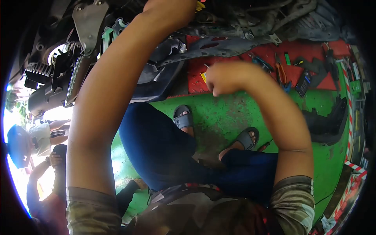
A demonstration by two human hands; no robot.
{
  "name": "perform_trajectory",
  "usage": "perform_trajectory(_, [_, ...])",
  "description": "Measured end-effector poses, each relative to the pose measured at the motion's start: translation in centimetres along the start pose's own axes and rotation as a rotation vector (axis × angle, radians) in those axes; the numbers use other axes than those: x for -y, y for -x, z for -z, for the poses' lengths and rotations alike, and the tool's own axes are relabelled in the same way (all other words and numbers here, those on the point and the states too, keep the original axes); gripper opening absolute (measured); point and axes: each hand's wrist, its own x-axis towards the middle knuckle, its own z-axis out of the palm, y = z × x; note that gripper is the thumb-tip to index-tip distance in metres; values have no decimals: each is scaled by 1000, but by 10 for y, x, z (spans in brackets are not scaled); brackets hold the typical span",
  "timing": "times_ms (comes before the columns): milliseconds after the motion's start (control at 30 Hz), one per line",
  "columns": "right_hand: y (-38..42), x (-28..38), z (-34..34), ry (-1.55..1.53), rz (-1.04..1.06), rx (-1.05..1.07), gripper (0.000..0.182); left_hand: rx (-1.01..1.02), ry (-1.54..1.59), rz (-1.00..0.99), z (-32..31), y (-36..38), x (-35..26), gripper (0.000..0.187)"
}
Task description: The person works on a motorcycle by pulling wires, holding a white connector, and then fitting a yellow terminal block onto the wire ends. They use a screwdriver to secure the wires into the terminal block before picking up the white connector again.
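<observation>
At the top edge, my left hand (170, 8) reaches in among the dark frame parts of a motorcycle (243, 23). Its fingers are out of sight, with a bit of yellow (200, 6) beside it. My right hand (227, 78), smeared by motion, is curled over the edge of a red platform (196, 84). A thin pale tip sticks out at its finger side, and I cannot tell what the fingers hold. Just beyond them shows a small yellow item (203, 76). Left of this hand hangs a dark plastic panel (154, 84).
Orange-handled pliers (280, 73) and a dark flat case (302, 83) lie on the platform at right. A black plastic part (327, 125) rests on the green floor (219, 107). Near my foot is a screwdriver (264, 146). Other people (41, 135) are at far left.
</observation>
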Motion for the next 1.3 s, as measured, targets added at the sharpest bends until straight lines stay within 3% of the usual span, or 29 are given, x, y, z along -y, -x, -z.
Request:
perform_trajectory(33, [-25,-1,-20,4,-40,134,27,17,12,-44,0,-1,2,22])
perform_trajectory(133, [-102,-36,-104,43,-182,-11,25,27,83,-99,2,-3,8,24])
perform_trajectory(200, [-138,-57,-140,-76,-184,-640,27,52,192,-119,6,-6,10,26])
perform_trajectory(333, [-168,-45,-136,-63,-407,-609,24,44,139,-162,8,-12,13,21])
perform_trajectory(400, [-174,-40,-131,-131,-477,-615,22,182,96,-219,13,-14,19,17])
perform_trajectory(467, [-177,-33,-126,-207,-536,-622,21,131,88,-222,15,-17,15,22])
perform_trajectory(533, [-182,-33,-124,-169,-552,-587,19,476,-79,-88,29,-25,6,25])
perform_trajectory(567, [-183,-33,-125,-185,-563,-600,19,-14,478,-733,4,-9,62,22])
perform_trajectory(600, [-184,-33,-125,-224,-558,-622,20,-11,469,-756,6,-14,50,22])
perform_trajectory(667, [-182,-34,-126,-272,-565,-659,21,349,384,-26,11,-23,17,26])
perform_trajectory(733, [-183,-36,-129,-133,-500,-635,24,342,354,-53,12,-26,13,27])
perform_trajectory(900, [-190,-33,-145,-165,-505,-896,22,381,193,-129,18,-39,13,26])
perform_trajectory(967, [-188,-21,-154,-369,-452,-1049,21,426,110,-131,25,-37,6,28])
perform_trajectory(1067, [-184,2,-157,-638,-414,-973,24,370,62,-214,17,-42,14,34])
perform_trajectory(1133, [-145,27,-119,-665,-172,-509,23,369,98,-225,15,-44,17,27])
perform_trajectory(1167, [-115,43,-93,-983,-70,-291,21,375,136,-232,14,-44,18,21])
perform_trajectory(1300, [-50,61,-45,-1167,281,-374,24,400,101,-233,11,-49,19,22])
